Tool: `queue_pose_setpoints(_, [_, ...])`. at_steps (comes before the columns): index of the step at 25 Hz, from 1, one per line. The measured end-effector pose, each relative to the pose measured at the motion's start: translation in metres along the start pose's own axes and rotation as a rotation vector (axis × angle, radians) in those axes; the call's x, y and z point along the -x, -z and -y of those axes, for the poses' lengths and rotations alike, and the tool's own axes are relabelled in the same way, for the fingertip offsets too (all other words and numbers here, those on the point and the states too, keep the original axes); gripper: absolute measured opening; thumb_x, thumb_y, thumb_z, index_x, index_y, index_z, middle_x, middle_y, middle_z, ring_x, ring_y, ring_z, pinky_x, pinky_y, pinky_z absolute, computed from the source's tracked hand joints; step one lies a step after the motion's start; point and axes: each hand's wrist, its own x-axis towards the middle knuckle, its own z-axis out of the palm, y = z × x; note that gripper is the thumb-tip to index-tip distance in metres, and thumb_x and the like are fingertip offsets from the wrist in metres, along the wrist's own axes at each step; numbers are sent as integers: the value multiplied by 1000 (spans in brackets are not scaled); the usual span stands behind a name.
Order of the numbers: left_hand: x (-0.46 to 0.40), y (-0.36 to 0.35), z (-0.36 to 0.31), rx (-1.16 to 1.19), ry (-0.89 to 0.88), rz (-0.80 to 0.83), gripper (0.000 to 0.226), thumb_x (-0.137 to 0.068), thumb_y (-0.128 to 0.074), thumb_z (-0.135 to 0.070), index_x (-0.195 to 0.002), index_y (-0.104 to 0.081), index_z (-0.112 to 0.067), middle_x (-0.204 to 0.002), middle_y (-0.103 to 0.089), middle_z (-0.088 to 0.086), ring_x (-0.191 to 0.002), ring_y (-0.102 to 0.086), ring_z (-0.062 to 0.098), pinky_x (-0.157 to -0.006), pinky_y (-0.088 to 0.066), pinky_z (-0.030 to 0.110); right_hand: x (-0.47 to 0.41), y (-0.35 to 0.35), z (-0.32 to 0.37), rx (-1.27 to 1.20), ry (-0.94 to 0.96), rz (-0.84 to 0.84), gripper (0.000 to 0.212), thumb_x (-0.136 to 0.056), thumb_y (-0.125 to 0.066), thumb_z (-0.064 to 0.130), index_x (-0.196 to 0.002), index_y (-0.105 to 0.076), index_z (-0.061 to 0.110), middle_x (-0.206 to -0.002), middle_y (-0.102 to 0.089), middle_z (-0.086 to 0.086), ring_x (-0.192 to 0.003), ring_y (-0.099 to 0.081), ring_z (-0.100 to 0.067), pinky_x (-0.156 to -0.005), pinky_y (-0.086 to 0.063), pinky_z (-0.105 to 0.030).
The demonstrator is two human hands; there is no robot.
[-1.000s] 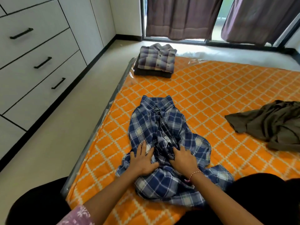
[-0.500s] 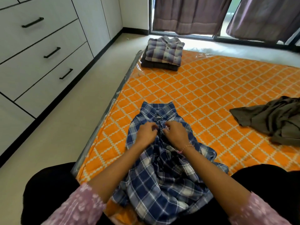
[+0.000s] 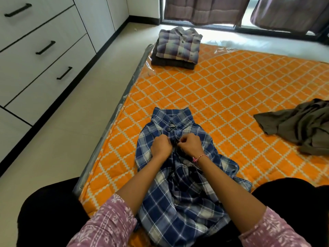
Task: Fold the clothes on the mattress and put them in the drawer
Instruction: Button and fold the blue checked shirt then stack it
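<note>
Up from the crumpled hem to just below the collar now: left hand (image 3: 161, 146) and right hand (image 3: 191, 144) both pinching the placket of the blue plaid shirt (image 3: 179, 186) on the mattress (image 3: 231, 97). Apparently buttoning before folding; drawer (image 3: 44, 49) unopened.

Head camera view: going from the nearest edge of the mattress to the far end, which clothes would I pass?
Blue plaid shirt, pinched near the collar by the left hand and right hand → crumpled olive garment off to the right → folded stack topped by a grey plaid shirt.
</note>
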Motion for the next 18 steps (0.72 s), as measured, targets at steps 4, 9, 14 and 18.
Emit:
queue_pose_setpoints(4, [11, 14, -1, 317, -17, -81, 9, -85, -64, -2, -80, -71, -5, -83, -68, 7, -77, -61, 15, -74, -50, 28, 8, 3, -2, -100, 9, -89, 21, -79, -57, 2, -58, -52, 3, -58, -51, -14, -58, -44, -20, -59, -39, -32])
queue_pose_setpoints(9, [24, 20, -8, 553, 80, -78, 15, -83, -63, -2, -70, -68, -5, -76, -66, 4, -74, -62, 15, -70, -49, 29, 26, 1, 4, -168, 78, -220, 10, -78, -62, 4, -75, -67, -4, -72, -67, -15, -64, -54, -19, -64, -48, -32])
queue_pose_setpoints(14, [31, 22, -11, 766, 145, -45, 24, -85, -63, -1, -63, -63, -11, -69, -64, 6, -72, -64, 19, -72, -52, 32, 36, -3, 7, -319, 86, -249, 6, -81, -67, 7, -81, -72, 4, -73, -65, -2, -66, -57, -10, -64, -44, -21])
queue_pose_setpoints(18, [32, 22, -15, 679, 108, -116, 23, -85, -63, -3, -63, -64, -11, -68, -65, 4, -70, -64, 17, -69, -54, 32, 38, -4, 5, -442, 56, -263, 5, -80, -68, 5, -80, -72, 6, -72, -66, 0, -65, -58, -6, -63, -44, -20])
